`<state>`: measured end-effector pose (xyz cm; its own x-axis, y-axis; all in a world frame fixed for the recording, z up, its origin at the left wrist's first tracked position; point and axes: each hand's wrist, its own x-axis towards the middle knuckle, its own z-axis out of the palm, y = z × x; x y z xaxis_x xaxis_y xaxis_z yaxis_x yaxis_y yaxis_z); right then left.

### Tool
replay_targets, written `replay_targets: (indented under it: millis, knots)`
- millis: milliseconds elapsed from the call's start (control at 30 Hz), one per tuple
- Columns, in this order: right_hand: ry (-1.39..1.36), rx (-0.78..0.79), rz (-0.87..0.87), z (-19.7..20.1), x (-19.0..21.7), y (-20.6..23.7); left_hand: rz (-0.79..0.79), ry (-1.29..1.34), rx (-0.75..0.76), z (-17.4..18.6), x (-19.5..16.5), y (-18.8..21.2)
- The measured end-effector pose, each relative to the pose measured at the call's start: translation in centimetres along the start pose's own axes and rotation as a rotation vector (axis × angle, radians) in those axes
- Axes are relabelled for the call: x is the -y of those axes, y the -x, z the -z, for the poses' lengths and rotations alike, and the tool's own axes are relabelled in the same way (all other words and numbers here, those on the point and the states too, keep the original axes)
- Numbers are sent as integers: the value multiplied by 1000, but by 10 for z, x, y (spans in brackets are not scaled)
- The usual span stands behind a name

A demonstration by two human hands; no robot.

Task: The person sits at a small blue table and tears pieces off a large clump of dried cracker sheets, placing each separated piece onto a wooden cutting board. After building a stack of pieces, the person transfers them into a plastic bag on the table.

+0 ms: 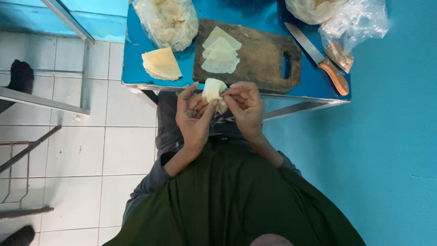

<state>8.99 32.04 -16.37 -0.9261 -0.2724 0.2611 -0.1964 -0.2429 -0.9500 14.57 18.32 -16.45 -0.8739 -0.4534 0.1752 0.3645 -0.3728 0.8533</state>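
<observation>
Both hands meet just in front of the near edge of the blue table [136, 68], pinching one pale folded wrapper [213, 91] between them. The left hand [195, 116] cups it from below, thumb and fingers curled up around its side; the right hand [246, 107] grips its upper right edge with bent fingertips. Whether anything lies inside the wrapper cannot be told.

On the table lies one dark wooden board [259, 57] with a handle slot, and on it three flat wrappers [221, 57] overlap in a short row. Left of the board sits one stack of yellowish sheets [160, 64]. Two clear plastic bags rest at the far edge, one [166, 20] behind the stack and one [337, 13] at the right. One knife [318, 59] with an orange handle lies right of the board, its blade pointing away.
</observation>
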Motion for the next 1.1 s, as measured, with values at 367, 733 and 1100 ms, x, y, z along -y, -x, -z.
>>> replay_targets:
  millis: [367,733,1100]
  knots:
    - [49,-1,-37,5,-3,5,-177,-426,82,0,-4,7]
    - [-132,-20,8,3,-1,-14,-199,-320,23,-9,-14,-12]
    - [-492,-67,-212,-2,6,-16,-112,-161,-14,-7,-11,-11]
